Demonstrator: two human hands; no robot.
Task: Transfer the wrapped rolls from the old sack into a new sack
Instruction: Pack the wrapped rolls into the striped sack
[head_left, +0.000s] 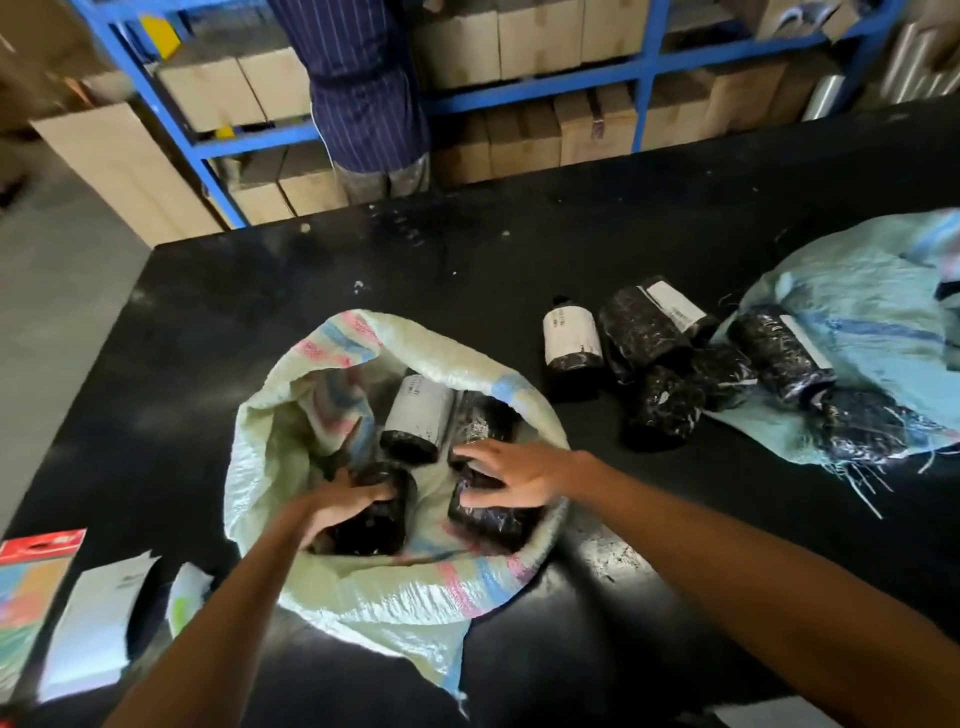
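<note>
hands (431, 493) on wrapped rolls (415, 410), inside new sack (363, 592)

Two woven plastic sacks, a pale cream one with pink and blue stripes (415, 353) and a frayed light blue one (857, 312), four black wrapped rolls inside the cream sack (415, 410), about six more by the blue sack (647, 327), and two bare hands (519, 475).
</note>
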